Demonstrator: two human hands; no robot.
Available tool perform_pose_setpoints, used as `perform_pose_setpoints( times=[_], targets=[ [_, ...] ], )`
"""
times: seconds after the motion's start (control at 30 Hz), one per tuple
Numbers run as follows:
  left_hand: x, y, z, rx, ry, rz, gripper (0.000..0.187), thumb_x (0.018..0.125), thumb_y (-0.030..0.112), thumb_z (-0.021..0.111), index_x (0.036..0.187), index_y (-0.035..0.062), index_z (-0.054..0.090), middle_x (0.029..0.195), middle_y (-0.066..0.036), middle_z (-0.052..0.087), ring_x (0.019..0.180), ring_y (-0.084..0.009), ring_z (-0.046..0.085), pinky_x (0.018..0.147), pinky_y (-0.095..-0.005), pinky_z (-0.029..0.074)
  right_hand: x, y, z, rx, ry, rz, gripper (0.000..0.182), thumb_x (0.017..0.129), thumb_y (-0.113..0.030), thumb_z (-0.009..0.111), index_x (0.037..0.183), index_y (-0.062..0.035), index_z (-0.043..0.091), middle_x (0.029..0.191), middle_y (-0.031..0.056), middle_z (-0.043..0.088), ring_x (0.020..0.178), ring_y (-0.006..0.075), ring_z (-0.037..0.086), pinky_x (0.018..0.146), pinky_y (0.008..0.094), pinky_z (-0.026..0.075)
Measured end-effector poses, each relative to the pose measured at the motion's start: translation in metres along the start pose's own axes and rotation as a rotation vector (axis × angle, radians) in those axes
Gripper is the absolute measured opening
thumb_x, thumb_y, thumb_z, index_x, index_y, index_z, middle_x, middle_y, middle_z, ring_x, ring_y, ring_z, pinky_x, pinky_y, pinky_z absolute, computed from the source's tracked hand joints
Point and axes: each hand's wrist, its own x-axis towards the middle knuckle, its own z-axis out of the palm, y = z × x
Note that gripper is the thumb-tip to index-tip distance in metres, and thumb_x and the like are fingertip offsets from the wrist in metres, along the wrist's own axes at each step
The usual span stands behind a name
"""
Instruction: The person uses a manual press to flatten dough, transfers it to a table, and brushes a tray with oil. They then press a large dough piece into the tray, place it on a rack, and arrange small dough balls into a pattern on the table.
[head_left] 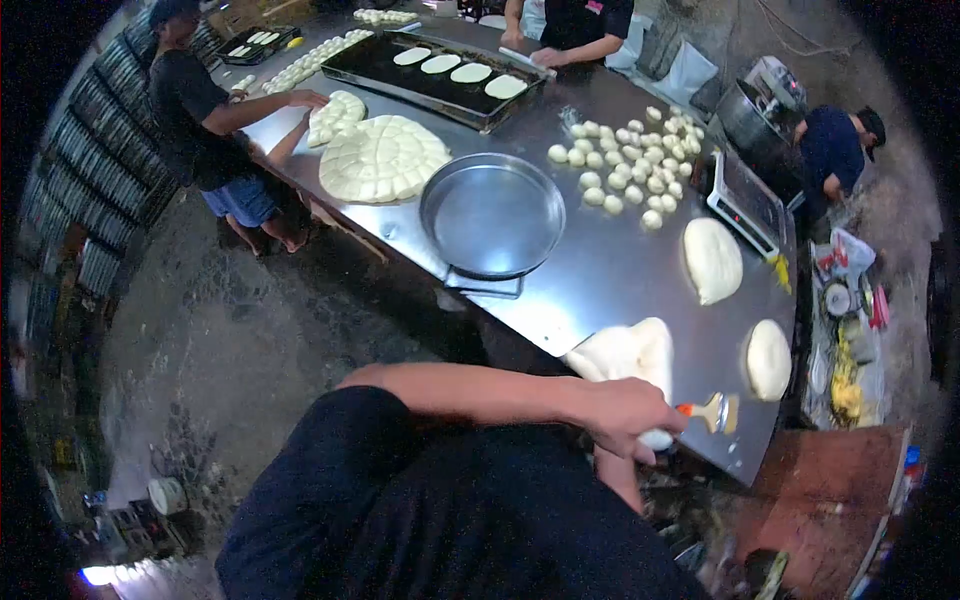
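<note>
My left hand [632, 415] reaches across my body at the near edge of the metal table, its fingers curled around a small white thing [655, 439] that I cannot make out. A brush [716, 412] with an orange-tipped handle and pale bristles points right, just beyond those fingers; whether it is held or lies on the table does not show. Under the left hand my right forearm [618, 478] comes up, and the right hand itself is hidden. A flattened sheet of dough [632, 352] lies just past my left hand. Two more dough pieces rest farther right, an oval [713, 262] and a rounder one [769, 360].
A round metal pan [492, 215] sits mid-table, beside a large scored dough slab [385, 160]. Several dough balls [630, 165] and a scale [745, 205] lie beyond. A black tray [400, 80] holds flat dough ovals. Co-workers [205, 110] stand around the table.
</note>
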Motion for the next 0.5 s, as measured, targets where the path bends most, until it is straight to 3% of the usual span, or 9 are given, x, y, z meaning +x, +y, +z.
perform_pose_setpoints(
  times=[0.1, 0.17, 0.23, 0.27, 0.3, 0.33, 0.4, 0.43, 0.5],
  targets=[
    [-0.047, 0.003, 0.005, -0.072, -0.190, 0.100, 0.049, 0.081, 0.033, 0.073, 0.117, 0.0038, 0.058, 0.091, -0.023, 0.067, 0.086, -0.0416, 0.066, 0.077, -0.0480, 0.051, -0.041, 0.016, 0.031, -0.074, 0.030, 0.013, 0.039, 0.099, -0.032, 0.046, 0.127, -0.0062, 0.053, 0.126, 0.0133, 0.058, 0.118, 0.0291, 0.054, 0.102, 0.0450, 0.043],
    [-0.088, -0.016, -0.003, -0.100, 0.073, -0.066, 0.049, 0.083, 0.034, 0.072, 0.120, 0.0036, 0.060, 0.098, -0.021, 0.069, 0.089, -0.0376, 0.067, 0.080, -0.0456, 0.053, -0.046, 0.036, 0.051, -0.065, 0.044, -0.047, 0.039, 0.098, -0.031, 0.047, 0.127, -0.0063, 0.053, 0.126, 0.0133, 0.058, 0.118, 0.0292, 0.054, 0.102, 0.0446, 0.044],
    [-0.122, -0.038, -0.025, -0.252, 0.595, -0.509, 0.049, 0.086, 0.037, 0.069, 0.122, 0.0047, 0.061, 0.113, -0.019, 0.066, 0.098, -0.0321, 0.066, 0.088, -0.0402, 0.051, -0.045, 0.044, 0.075, -0.036, 0.073, -0.112, 0.039, 0.098, -0.031, 0.047, 0.128, -0.0064, 0.053, 0.126, 0.0134, 0.058, 0.118, 0.0293, 0.055, 0.101, 0.0443, 0.044],
    [-0.137, -0.078, -0.023, -0.038, 0.952, -0.556, 0.052, 0.087, 0.040, 0.068, 0.123, 0.0025, 0.060, 0.118, -0.019, 0.064, 0.104, -0.0319, 0.063, 0.093, -0.0387, 0.048, -0.042, 0.046, 0.088, -0.028, 0.085, -0.139, 0.039, 0.098, -0.031, 0.047, 0.128, -0.0065, 0.053, 0.126, 0.0134, 0.059, 0.118, 0.0294, 0.055, 0.100, 0.0441, 0.044],
    [-0.148, -0.095, -0.031, 0.133, 0.984, -0.745, 0.061, 0.092, 0.049, 0.059, 0.130, 0.0014, 0.056, 0.124, -0.019, 0.062, 0.115, -0.0317, 0.058, 0.100, -0.0392, 0.044, -0.042, 0.046, 0.101, -0.028, 0.096, -0.154, 0.040, 0.098, -0.031, 0.047, 0.128, -0.0066, 0.053, 0.126, 0.0135, 0.059, 0.118, 0.0295, 0.055, 0.100, 0.0439, 0.045],
    [-0.155, -0.111, -0.034, -0.152, 0.682, -0.958, 0.073, 0.095, 0.063, 0.044, 0.138, 0.0046, 0.050, 0.133, -0.017, 0.058, 0.124, -0.0290, 0.053, 0.106, -0.0402, 0.040, -0.044, 0.044, 0.112, -0.037, 0.105, -0.162, 0.040, 0.098, -0.031, 0.047, 0.128, -0.0066, 0.053, 0.126, 0.0135, 0.059, 0.118, 0.0296, 0.055, 0.100, 0.0437, 0.045],
    [-0.156, -0.108, -0.020, -1.291, 0.525, -0.604, 0.081, 0.094, 0.071, 0.034, 0.144, 0.0084, 0.044, 0.139, -0.015, 0.053, 0.129, -0.0264, 0.050, 0.110, -0.0407, 0.036, -0.039, 0.040, 0.134, -0.050, 0.113, -0.196, 0.040, 0.097, -0.031, 0.048, 0.129, -0.0068, 0.053, 0.126, 0.0136, 0.059, 0.118, 0.0297, 0.055, 0.099, 0.0433, 0.045],
    [-0.159, -0.072, -0.039, -1.759, 0.431, -0.507, 0.077, 0.093, 0.069, 0.036, 0.141, 0.0097, 0.047, 0.137, -0.012, 0.055, 0.124, -0.0232, 0.054, 0.107, -0.0406, 0.041, -0.035, 0.032, 0.144, -0.067, 0.111, -0.210, 0.040, 0.097, -0.031, 0.048, 0.129, -0.0069, 0.053, 0.126, 0.0136, 0.059, 0.118, 0.0298, 0.055, 0.099, 0.0431, 0.045],
    [-0.152, -0.074, -0.040, -1.694, 0.557, -0.518, 0.073, 0.095, 0.066, 0.038, 0.139, 0.0090, 0.048, 0.135, -0.012, 0.057, 0.122, -0.0223, 0.056, 0.104, -0.0402, 0.044, -0.026, 0.020, 0.163, -0.092, 0.109, -0.250, 0.041, 0.097, -0.031, 0.048, 0.130, -0.0070, 0.053, 0.126, 0.0137, 0.059, 0.118, 0.0299, 0.055, 0.098, 0.0427, 0.046]
  ],
)
